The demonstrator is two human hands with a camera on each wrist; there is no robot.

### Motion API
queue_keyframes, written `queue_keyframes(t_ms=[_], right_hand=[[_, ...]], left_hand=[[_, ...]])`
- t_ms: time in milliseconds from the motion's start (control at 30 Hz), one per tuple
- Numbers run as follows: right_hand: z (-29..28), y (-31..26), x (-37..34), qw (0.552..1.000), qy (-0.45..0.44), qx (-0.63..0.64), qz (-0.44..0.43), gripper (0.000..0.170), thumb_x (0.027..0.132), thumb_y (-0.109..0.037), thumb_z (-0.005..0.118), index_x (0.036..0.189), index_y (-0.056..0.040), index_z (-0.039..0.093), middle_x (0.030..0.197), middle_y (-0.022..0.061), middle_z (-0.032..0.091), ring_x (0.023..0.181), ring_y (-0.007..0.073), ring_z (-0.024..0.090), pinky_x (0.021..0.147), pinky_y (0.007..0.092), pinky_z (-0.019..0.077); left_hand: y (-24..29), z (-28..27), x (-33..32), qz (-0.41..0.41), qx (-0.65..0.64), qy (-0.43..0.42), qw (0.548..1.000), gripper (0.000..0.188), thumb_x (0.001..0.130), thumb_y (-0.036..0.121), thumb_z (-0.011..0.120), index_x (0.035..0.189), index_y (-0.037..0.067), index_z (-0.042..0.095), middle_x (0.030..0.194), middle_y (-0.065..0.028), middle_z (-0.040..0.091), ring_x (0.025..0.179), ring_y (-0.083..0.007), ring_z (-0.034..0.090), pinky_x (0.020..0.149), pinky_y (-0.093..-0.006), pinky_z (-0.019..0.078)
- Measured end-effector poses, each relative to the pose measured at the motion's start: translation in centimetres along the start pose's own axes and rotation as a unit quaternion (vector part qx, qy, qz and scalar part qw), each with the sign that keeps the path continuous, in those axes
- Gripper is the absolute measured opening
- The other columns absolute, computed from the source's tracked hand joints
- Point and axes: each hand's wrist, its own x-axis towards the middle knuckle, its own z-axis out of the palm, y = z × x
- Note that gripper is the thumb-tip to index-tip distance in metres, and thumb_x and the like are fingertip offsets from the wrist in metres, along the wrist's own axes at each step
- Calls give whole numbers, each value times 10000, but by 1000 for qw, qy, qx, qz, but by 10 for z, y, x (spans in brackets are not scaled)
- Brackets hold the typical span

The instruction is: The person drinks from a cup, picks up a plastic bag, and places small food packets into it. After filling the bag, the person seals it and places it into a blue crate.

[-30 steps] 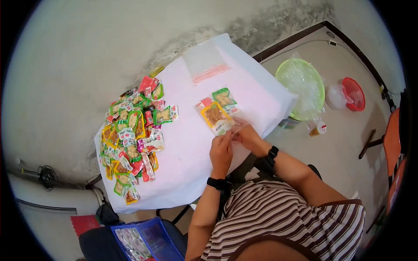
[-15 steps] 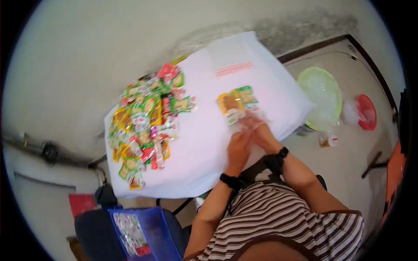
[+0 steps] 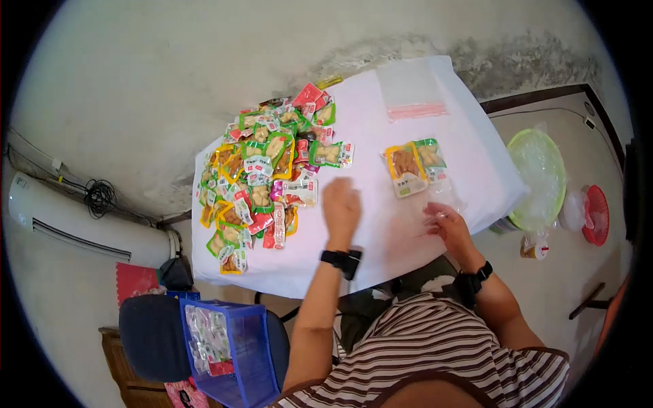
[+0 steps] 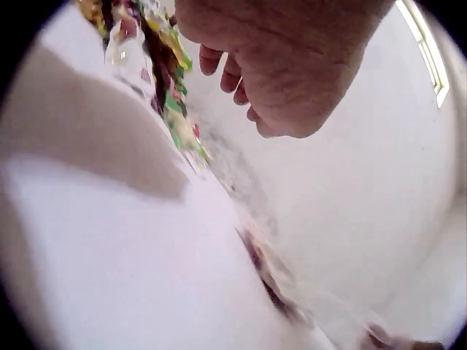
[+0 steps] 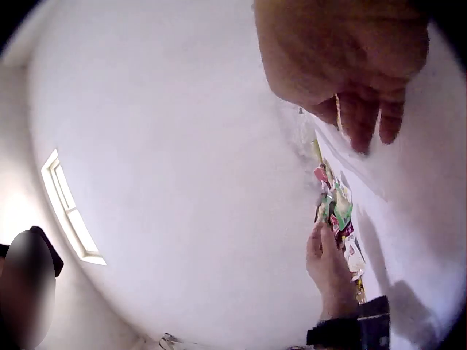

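Note:
My left hand (image 3: 342,207) hovers above the white-covered table, just right of a pile of snack packets (image 3: 262,166). Its fingers hang loosely curled with nothing in them. My right hand (image 3: 450,231) is near the table's front edge, fingertips pinching the near edge of a clear plastic bag (image 3: 445,192). At the bag's far end lie a yellow-edged snack packet (image 3: 407,168) and a green-edged one (image 3: 430,155), side by side and partly overlapping. In the right wrist view the right hand's fingers (image 5: 359,124) point down, their tips close over the white cloth.
Flat clear bags with red stripes (image 3: 416,95) lie at the table's far edge. On the floor to the right stand a green basin (image 3: 561,180) with clear plastic and a red basket (image 3: 596,216). A blue crate (image 3: 248,353) sits on the chair at lower left.
My left hand has let go of the clear bag and moved left toward the packet pile. The right hand stays at the bag. The head view has swung left.

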Motion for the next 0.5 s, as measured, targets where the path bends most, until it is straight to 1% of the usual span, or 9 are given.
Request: queue_keyframes(t_ms=[33, 67, 100, 167, 267, 300, 367, 467, 500], right_hand=[[2, -4, -7, 1000, 1, 1, -3, 346, 934, -143, 480, 1257, -20, 469, 1133, 97, 573, 911, 166, 589, 730, 277, 484], [4, -10, -15, 999, 7, -32, 13, 301, 934, -146, 483, 1204, -18, 512, 1064, 86, 600, 842, 150, 596, 695, 264, 484], [6, -14, -21, 997, 13, -65, 29, 264, 934, -150, 486, 1151, -17, 554, 995, 74, 627, 772, 134, 602, 659, 251, 484], [3, -14, -29, 997, 4, -74, 25, 255, 935, -158, 488, 1133, -19, 566, 979, 69, 629, 766, 130, 598, 657, 248, 482], [3, -20, -38, 994, -10, -103, 21, 241, 938, -160, 480, 1112, -27, 579, 958, 53, 629, 769, 115, 587, 664, 240, 474], [4, -21, -40, 992, -17, -124, 22, 236, 939, -153, 468, 1109, -34, 580, 954, 43, 627, 778, 105, 579, 672, 235, 468], [4, -19, -40, 991, -21, -130, 19, 238, 937, -166, 475, 1101, -33, 584, 946, 37, 628, 776, 101, 577, 666, 233, 465], [6, -23, -46, 989, -11, -144, 20, 243, 933, -191, 487, 1086, -35, 593, 936, 26, 629, 774, 93, 572, 656, 230, 459], [8, -24, -48, 988, -19, -152, 24, 245, 931, -203, 493, 1079, -38, 597, 932, 21, 629, 773, 88, 569, 650, 230, 457]], left_hand=[[-22, -10, 8, -24, 41, 18, 999, 290, 755, 87, 611, 1037, 19, 596, 1106, -202, 551, 1041, -373, 488, 911, -461, 400], [-33, -25, 23, -40, 94, 60, 993, 254, 769, 61, 549, 1012, -11, 563, 1115, -228, 527, 1057, -413, 468, 920, -492, 381], [-58, -31, 30, -66, 137, 64, 986, 305, 767, 65, 559, 1065, -1, 544, 1185, -240, 484, 1117, -415, 432, 949, -507, 355], [-103, -43, 41, -84, 237, 23, 968, 365, 771, 79, 566, 1130, 21, 534, 1256, -245, 444, 1166, -420, 398, 962, -516, 342], [-126, -52, 54, -116, 303, -44, 945, 405, 774, 95, 570, 1174, 44, 530, 1298, -244, 416, 1191, -424, 375, 958, -524, 344], [-129, -55, 58, -112, 301, -46, 946, 405, 774, 95, 570, 1174, 44, 530, 1298, -244, 416, 1191, -424, 375, 958, -524, 344], [-132, -60, 65, -159, 308, -146, 927, 434, 780, 110, 572, 1197, 8, 509, 1304, -253, 416, 1199, -429, 380, 968, -504, 349], [-170, -60, 66, -165, 193, -165, 953, 422, 801, 116, 567, 1182, -50, 494, 1302, -262, 422, 1193, -419, 401, 979, -467, 356], [-153, -66, 68, -143, 200, -139, 959, 414, 815, 106, 551, 1184, -68, 484, 1295, -266, 428, 1187, -413, 411, 985, -453, 355]])
